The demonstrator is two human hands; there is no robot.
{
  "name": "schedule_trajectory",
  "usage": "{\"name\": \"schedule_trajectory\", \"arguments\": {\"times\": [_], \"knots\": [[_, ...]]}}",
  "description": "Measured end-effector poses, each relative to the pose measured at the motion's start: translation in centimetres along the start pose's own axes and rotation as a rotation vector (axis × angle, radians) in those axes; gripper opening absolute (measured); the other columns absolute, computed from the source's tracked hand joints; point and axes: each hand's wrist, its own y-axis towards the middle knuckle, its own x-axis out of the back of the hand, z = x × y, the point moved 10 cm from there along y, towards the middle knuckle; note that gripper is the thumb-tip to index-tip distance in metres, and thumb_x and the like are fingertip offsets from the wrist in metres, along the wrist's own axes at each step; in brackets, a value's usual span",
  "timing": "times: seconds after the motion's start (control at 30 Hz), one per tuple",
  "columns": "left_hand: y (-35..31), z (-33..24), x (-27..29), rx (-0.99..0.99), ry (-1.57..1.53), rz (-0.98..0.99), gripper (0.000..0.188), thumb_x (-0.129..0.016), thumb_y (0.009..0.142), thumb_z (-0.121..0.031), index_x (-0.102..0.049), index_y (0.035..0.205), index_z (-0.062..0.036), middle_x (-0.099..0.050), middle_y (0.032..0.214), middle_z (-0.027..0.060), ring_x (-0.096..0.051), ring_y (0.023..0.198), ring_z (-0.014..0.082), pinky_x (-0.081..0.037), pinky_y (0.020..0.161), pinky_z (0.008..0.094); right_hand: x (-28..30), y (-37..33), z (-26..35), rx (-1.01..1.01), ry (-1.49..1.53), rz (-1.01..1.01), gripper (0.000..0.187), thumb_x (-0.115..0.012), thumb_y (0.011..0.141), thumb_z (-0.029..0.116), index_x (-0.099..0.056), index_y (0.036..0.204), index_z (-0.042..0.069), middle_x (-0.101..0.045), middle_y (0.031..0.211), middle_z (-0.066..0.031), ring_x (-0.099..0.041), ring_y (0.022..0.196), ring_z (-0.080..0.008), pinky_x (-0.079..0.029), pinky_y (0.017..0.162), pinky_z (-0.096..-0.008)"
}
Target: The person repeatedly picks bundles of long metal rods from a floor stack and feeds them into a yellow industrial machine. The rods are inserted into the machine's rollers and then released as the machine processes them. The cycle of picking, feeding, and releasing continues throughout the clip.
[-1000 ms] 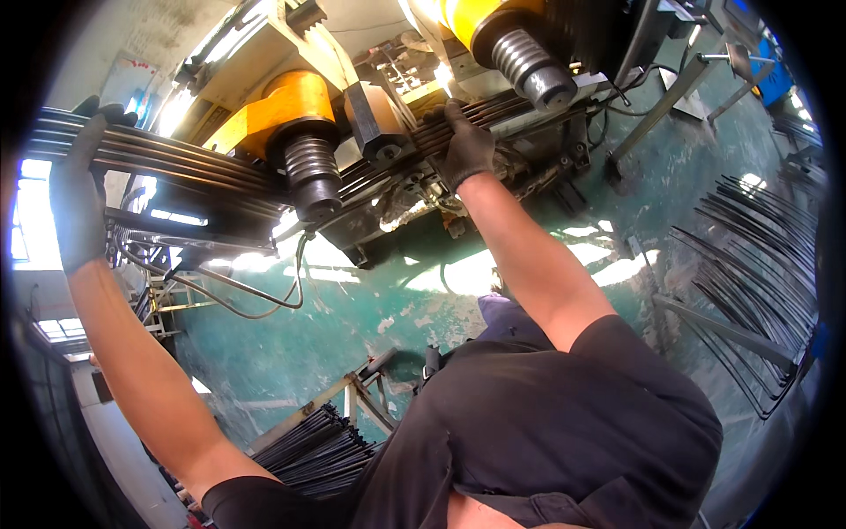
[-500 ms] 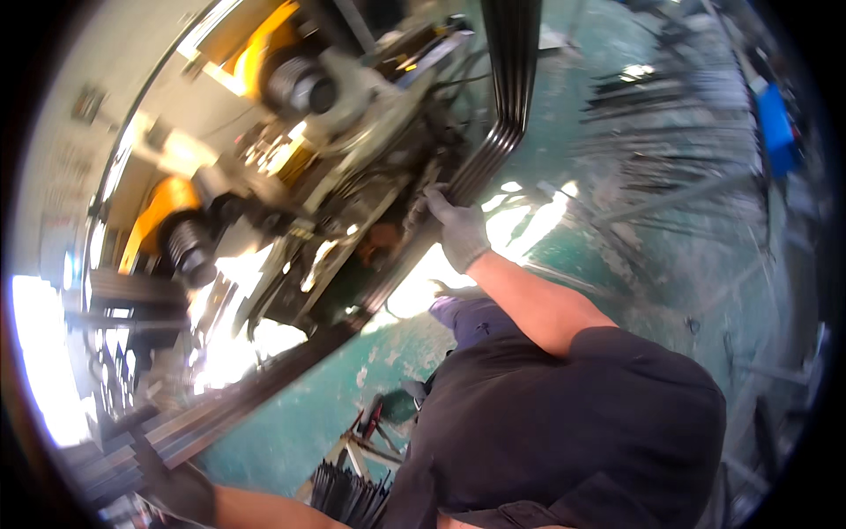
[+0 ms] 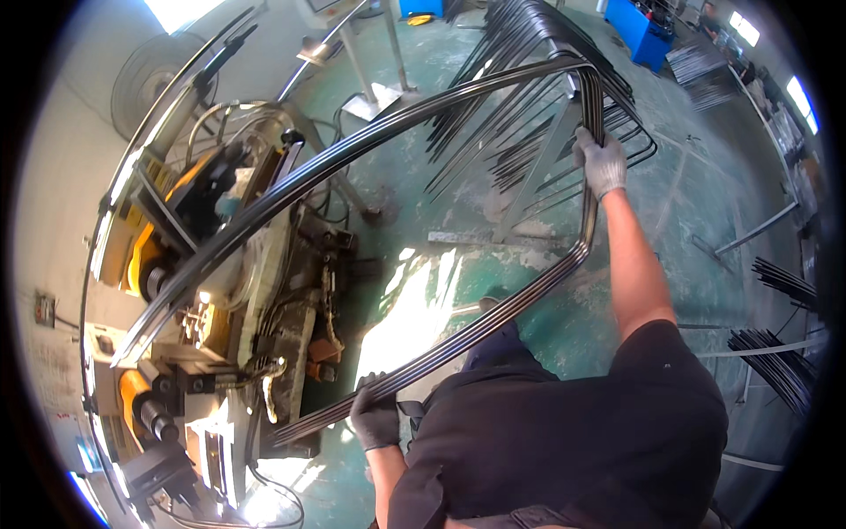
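Observation:
A bundle of several dark, shiny metal tubes (image 3: 498, 322), bent into a long open loop, hangs across the view in front of my body. My right hand (image 3: 603, 165), in a pale knit glove, is closed around its short far section between two bends. Lower down, my left hand (image 3: 376, 418), in a darker grey glove, grips the near straight run close to its end. The bundle's other long run arcs leftward, its free end over a bending machine (image 3: 278, 291) with yellow and black parts. Some fingers are hidden behind the tubes.
A rack (image 3: 539, 167) carrying many bent tubes stands beyond the bundle. Blue cabinets (image 3: 636, 33) are farther back. More dark tubes (image 3: 775, 375) lie at the right. A fan (image 3: 159, 75) and hoses (image 3: 220, 110) are by the machine. Sunlight patches the green floor (image 3: 388, 339).
The view has turned. The tube bundle has swung away from along the machine, its bent end now farther right. My right hand has moved out and right; my left hand has come closer to my body.

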Motion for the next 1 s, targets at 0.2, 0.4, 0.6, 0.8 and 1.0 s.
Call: {"name": "schedule_trajectory", "arguments": {"times": [0.2,0.4,0.6,0.8,1.0], "knots": [[8.2,17.8,-9.7,-0.095,1.057,0.412,0.046,-0.062,0.099,-0.011,-0.054,0.141,0.0068,-0.067,0.129,0.0264,-0.065,0.119,0.0448,-0.051,0.109,0.0554,4.7,18.5,-5.6,0.369,-0.439,-0.091,0.036,-0.072,0.096,0.032,-0.073,0.119,0.004,-0.075,0.101,-0.0231,-0.073,0.098,-0.042,-0.054,0.086,-0.0489],[13.8,26.5,-23.2,0.401,0.397,-0.036,0.048,-0.063,0.098,-0.007,-0.048,0.142,0.006,-0.067,0.126,0.0303,-0.069,0.108,0.0452,-0.057,0.099,0.0551,0.5,34.2,-13.8,0.223,-0.689,0.037,0.022,-0.065,0.096,0.019,-0.063,0.114,0.006,-0.072,0.106,-0.0289,-0.066,0.109,-0.0506,-0.052,0.092,-0.0576],[19.0,24.9,-31.9,0.118,0.702,0.043,0.043,-0.06,0.099,-0.004,-0.049,0.138,0.0085,-0.068,0.119,0.0293,-0.073,0.102,0.0437,-0.063,0.09,0.053,-4.3,48.6,-8.1,0.332,-0.977,0.151,0.025,-0.051,0.101,0.014,-0.062,0.122,0.006,-0.072,0.117,-0.0265,-0.069,0.115,-0.0463,-0.054,0.097,-0.0573],[17.2,22.9,-28.9,0.213,0.569,-0.358,0.043,-0.064,0.094,-0.006,-0.053,0.133,0.0094,-0.07,0.112,0.0254,-0.074,0.092,0.0388,-0.065,0.082,0.0471,-6.6,59.8,-8.7,0.285,-1.123,0.072,0.036,-0.036,0.109,0.022,-0.063,0.126,0.006,-0.069,0.134,-0.0214,-0.067,0.126,-0.04,-0.055,0.101,-0.0547],[7.7,21.6,-19.0,0.143,0.424,-0.551,0.041,-0.07,0.095,-0.013,-0.057,0.131,0.003,-0.073,0.104,0.0197,-0.075,0.088,0.0324,-0.064,0.079,0.0431,-6.1,55.1,-9.5,0.632,-0.905,-0.18,0.061,-0.064,0.096,0.05,-0.066,0.142,0.01,-0.069,0.138,-0.0221,-0.062,0.132,-0.0402,-0.049,0.11,-0.0508]]}}
